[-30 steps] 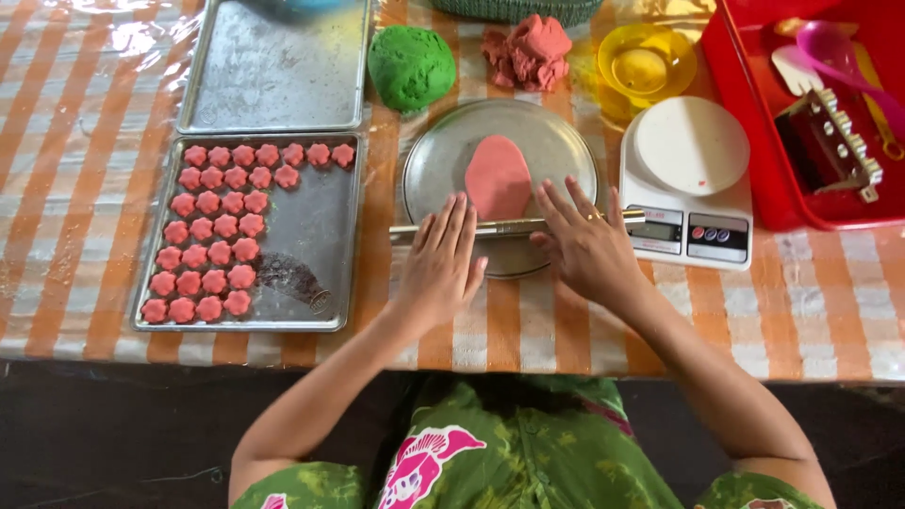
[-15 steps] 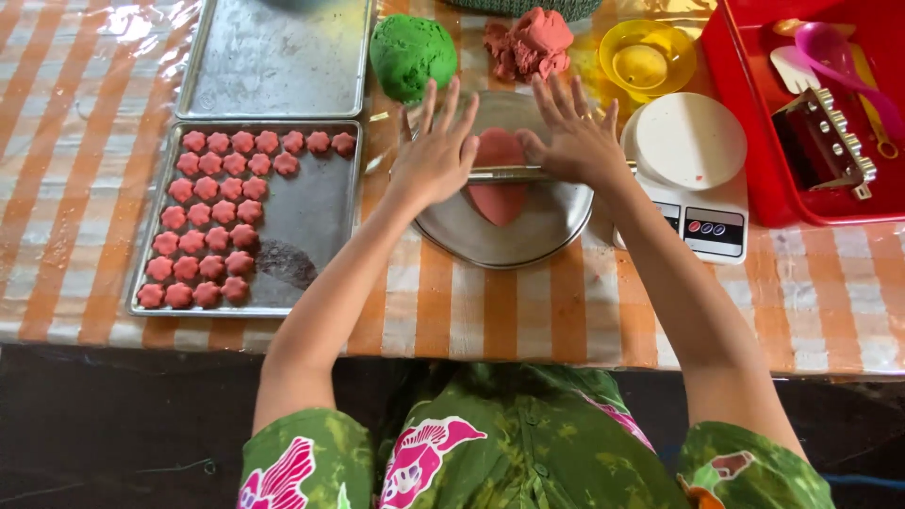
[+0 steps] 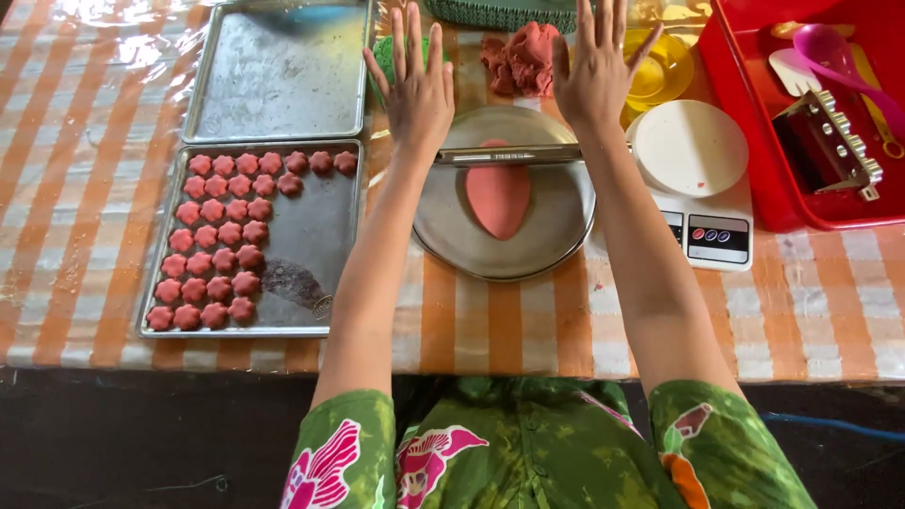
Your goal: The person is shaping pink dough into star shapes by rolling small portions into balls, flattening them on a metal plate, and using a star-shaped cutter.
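From the head camera we look down on our own two arms stretched across the worktop (image 3: 490,330), which wears an orange-and-white checked cloth under clear plastic. Our left hand (image 3: 415,90) and right hand (image 3: 594,80) lie flat with fingers spread wide, gripping nothing; the heels of the palms and the wrists press on a thin metal rolling pin (image 3: 514,155), one at each end, so the weight falls evenly. The pin sits across the far part of a round metal plate (image 3: 452,236), resting on the top end of a pink dough sheet (image 3: 498,198) that lies flattened into a long oval in the plate's middle.

To the left, close at hand, a baking tray (image 3: 302,283) holds rows of small pink flower-shaped pieces (image 3: 222,236), and an empty tray (image 3: 278,75) lies behind it. A green dough ball (image 3: 382,52) is partly hidden by our left hand; a crumbled pink dough lump (image 3: 523,57) sits between the hands. A kitchen scale (image 3: 693,179) stands just right of the plate, beside a red bin (image 3: 745,141) of tools.
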